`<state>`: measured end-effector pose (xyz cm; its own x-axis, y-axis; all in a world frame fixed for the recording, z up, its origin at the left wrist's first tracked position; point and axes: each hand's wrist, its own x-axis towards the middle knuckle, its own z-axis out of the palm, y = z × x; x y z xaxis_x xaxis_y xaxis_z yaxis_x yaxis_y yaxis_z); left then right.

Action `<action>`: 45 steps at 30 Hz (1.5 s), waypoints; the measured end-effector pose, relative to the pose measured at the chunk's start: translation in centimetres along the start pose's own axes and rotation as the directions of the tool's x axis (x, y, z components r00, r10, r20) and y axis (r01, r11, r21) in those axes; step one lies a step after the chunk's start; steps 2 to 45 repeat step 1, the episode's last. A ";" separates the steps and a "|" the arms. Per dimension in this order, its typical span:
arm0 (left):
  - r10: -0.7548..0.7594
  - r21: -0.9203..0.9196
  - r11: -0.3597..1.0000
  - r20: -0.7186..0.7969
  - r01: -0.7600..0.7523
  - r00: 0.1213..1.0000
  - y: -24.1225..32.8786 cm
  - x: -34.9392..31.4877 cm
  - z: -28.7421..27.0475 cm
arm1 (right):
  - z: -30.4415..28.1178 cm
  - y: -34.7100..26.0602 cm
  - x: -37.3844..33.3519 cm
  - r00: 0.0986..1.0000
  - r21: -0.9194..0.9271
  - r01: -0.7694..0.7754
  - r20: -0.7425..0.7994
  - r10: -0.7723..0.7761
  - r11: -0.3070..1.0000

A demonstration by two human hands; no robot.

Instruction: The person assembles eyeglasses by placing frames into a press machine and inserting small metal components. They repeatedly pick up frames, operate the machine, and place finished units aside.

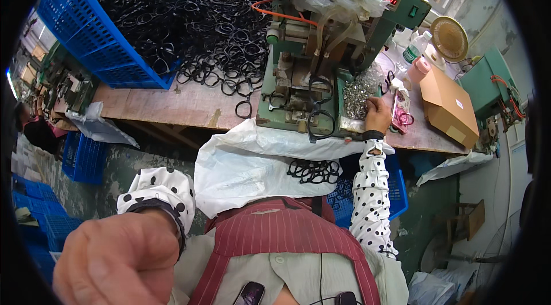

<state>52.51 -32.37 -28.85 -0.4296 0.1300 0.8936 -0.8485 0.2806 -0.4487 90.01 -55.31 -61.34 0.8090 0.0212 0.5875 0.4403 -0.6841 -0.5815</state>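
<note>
My right hand [377,116] is at the right edge of a tray [351,123] filled with small shiny metal parts [357,93]; its fingers are drawn together at the parts, and whatever they pinch is too small to make out. Close to the camera at lower left, my left hand [117,259] is raised with curled fingers. Its fingertips are hidden, so I cannot see what is in them. A black eyeglass frame [321,125] hangs at the front of the green machine [274,116], beside the tray, with neither hand on it.
A blue crate [100,35] spills black eyeglass frames [229,46] over the bench [155,104]. More frames [314,172] lie on white sheeting [241,161] at my lap. A cardboard box [450,107], a bottle [417,46] and a fan [449,39] stand at right.
</note>
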 end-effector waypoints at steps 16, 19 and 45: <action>0.004 0.003 1.000 0.004 -0.004 1.000 0.0 0.2 -0.4 | 0.5 0.1 0.4 1.000 0.031 0.010 0.028 -0.011 0.999; 0.004 0.003 1.000 0.004 -0.004 1.000 0.0 0.2 -0.4 | 0.5 0.1 0.4 1.000 0.031 0.010 0.028 -0.011 0.999; 0.004 0.003 1.000 0.004 -0.004 1.000 0.0 0.2 -0.4 | 0.5 0.1 0.4 1.000 0.031 0.010 0.028 -0.011 0.999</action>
